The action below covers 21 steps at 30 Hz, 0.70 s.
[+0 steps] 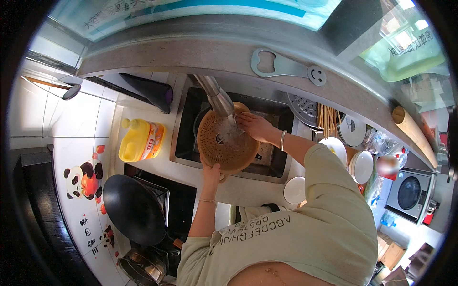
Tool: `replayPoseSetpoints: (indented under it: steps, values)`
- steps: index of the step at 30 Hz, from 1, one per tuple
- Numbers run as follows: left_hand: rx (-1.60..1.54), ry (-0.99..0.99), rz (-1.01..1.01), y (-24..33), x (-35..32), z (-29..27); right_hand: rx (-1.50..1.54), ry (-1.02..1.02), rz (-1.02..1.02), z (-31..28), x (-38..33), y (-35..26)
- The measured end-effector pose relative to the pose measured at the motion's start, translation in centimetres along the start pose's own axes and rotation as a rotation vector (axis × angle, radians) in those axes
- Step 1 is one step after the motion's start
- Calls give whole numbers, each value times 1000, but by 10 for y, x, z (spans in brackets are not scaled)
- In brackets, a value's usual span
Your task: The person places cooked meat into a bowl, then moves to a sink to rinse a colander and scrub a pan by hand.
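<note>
A round tan plastic colander (205,137) is tilted over the black sink (281,164), under the metal tap (221,102). Water from the spout splashes into its slotted bowl. My left hand (210,172) grips the near-left rim, the thumb showing at the edge. On the opposite side, my right hand (257,127) is closed over the far-right rim, its fingers lying inside the bowl close to the stream. The thumb of that hand is hidden. A bangle circles my right wrist. Behind the colander, a dark round pan edge (197,125) shows partly in the sink.
A yellow jug (138,140) stands left of the sink. Nearer is a black wok (133,209) on the stove. On the right are a steamer plate (303,109), chopsticks (327,120) and white bowls (361,167). A ledge with a bottle opener (286,66) overhangs the sink's far side.
</note>
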<state>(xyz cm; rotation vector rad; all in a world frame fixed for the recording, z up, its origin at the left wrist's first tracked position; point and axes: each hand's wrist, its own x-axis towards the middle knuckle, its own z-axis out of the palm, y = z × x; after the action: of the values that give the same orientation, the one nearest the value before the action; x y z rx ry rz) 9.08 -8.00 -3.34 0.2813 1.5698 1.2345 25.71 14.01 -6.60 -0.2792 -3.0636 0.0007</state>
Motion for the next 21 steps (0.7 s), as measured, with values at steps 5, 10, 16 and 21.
replayPoseSetpoints:
  steps: [5,10,16,21]
  values:
    - [-30,-21,40,-1,6,0,469,-241,364,-5,6,-47]
    - [-27,40,-38,6,2,8,906,-284,443,-15,-9,-94]
    - [50,93,-127,-4,-1,-3,31,-250,116,-50,-3,-45]
    - [-54,-57,-266,5,-14,11,40,-515,353,-31,34,-12]
